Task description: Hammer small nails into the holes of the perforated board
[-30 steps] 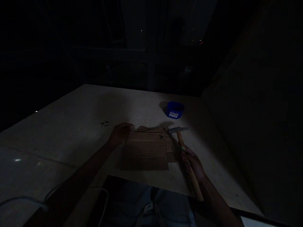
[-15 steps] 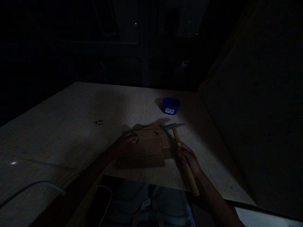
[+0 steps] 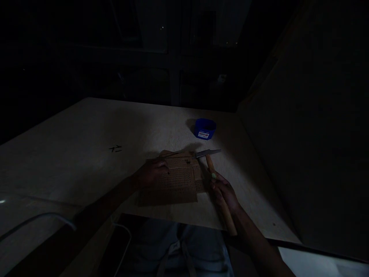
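Observation:
My right hand point(image 3: 226, 192) is wrapped round the wooden handle of a hammer point(image 3: 210, 163), whose metal head lies level past the right edge of the cardboard. Over the left part of a flattened piece of cardboard point(image 3: 181, 179) with rows of small dark marks, my left hand point(image 3: 152, 172) is closed in a pinch. A short dark tip, apparently a nail point(image 3: 168, 173), shows at its fingertips; the dim light hides most of it. Several small dark nail-like pieces point(image 3: 187, 162) lie on the cardboard's upper right.
More thin dark nail-like pieces point(image 3: 115, 148) lie on the pale table point(image 3: 161, 123) to the left. A blue plastic tub point(image 3: 205, 129) with a white label stands behind the hammer. A dark upright panel point(image 3: 288, 146) bounds the right side. A cable point(image 3: 43, 216) crosses the lower left.
The whole view has shifted slightly, so things appear a little further left. Both hands keep their grips; the hammer head stays beside the cardboard.

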Demonstrator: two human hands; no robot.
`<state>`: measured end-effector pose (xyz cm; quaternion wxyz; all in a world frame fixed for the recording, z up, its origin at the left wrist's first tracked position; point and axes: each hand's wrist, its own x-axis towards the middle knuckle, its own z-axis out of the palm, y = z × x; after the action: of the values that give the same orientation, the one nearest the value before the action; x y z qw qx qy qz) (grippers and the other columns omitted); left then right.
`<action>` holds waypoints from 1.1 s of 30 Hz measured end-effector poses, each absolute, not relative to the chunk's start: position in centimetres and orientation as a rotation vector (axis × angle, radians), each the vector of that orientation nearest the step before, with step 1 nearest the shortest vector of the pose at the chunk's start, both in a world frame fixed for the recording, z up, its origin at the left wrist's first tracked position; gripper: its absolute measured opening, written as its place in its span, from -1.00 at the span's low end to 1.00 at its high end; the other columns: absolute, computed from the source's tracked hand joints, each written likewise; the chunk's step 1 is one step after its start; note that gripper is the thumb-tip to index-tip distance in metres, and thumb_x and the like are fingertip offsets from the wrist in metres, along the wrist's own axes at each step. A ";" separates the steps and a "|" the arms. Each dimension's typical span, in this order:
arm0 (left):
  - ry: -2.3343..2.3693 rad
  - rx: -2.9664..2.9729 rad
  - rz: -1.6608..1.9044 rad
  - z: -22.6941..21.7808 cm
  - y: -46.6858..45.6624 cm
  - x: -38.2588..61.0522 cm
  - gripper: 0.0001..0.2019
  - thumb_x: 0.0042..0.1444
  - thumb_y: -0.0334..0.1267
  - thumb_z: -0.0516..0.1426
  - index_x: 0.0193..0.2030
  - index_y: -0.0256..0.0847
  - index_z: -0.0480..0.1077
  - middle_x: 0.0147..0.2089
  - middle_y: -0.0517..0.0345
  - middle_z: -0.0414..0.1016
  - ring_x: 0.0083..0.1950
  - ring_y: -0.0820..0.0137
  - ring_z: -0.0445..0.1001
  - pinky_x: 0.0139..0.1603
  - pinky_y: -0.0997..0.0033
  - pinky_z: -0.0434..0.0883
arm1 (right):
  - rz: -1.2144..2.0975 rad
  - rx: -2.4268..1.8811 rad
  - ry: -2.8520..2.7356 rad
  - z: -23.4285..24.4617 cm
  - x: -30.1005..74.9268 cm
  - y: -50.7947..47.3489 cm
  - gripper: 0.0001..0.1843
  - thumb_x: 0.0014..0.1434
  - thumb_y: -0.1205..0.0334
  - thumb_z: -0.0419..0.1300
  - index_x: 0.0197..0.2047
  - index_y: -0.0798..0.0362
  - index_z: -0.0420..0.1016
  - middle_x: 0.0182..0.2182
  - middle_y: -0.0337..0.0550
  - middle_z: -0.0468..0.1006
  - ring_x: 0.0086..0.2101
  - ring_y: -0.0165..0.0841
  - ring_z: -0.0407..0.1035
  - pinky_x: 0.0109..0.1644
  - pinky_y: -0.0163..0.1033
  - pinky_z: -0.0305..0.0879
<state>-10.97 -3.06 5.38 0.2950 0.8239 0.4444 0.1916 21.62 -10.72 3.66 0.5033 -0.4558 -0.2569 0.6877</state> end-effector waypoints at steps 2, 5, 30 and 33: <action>1.139 2.343 0.442 5.3 -2.8 -10.9 -0.78 0.20 -0.34 0.11 -0.17 0.00 0.58 0.06 0.13 0.59 0.16 0.21 0.48 0.27 0.17 0.35 | 1.668 -1.083 -0.636 3.6 21.5 -10.6 -0.50 -0.06 0.14 0.43 -0.02 0.05 0.51 -0.60 -0.46 0.42 -0.80 -0.63 -0.01 -0.83 -0.48 0.08; 1.160 2.367 0.441 4.8 -2.7 -10.3 -0.78 0.21 -0.35 0.09 -0.14 -0.04 0.54 0.06 0.09 0.58 0.13 0.22 0.49 0.25 0.17 0.38 | 1.676 -1.067 -0.673 3.5 21.4 -10.5 -0.58 -0.06 0.16 0.42 -0.11 0.07 0.53 -0.59 -0.43 0.44 -0.80 -0.63 0.00 -0.83 -0.48 0.09; 1.291 1.664 1.087 4.3 -1.9 -2.6 -0.83 0.05 -0.16 0.24 -0.27 -0.17 0.59 -0.23 0.10 0.70 -0.18 0.30 0.65 -0.11 0.35 0.58 | 1.650 -0.929 -0.709 2.7 19.8 -10.3 -0.48 0.06 0.14 0.44 0.09 0.03 0.50 -0.44 -0.28 0.62 -0.57 -0.41 0.49 -0.46 -0.31 0.51; 1.283 1.710 1.057 3.5 -1.5 -2.5 -0.81 0.10 -0.17 0.23 -0.19 -0.16 0.60 -0.16 0.10 0.71 -0.14 0.30 0.66 -0.06 0.33 0.58 | 1.706 -0.839 -0.677 2.6 19.3 -10.5 -0.54 0.08 0.10 0.46 0.03 -0.02 0.51 -0.23 -0.15 0.68 -0.21 -0.23 0.62 -0.07 -0.06 0.58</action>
<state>-2.48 -1.49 3.45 0.3695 0.6662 0.4998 0.4120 19.28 -10.47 2.62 0.5328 -0.3518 -0.2840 0.7153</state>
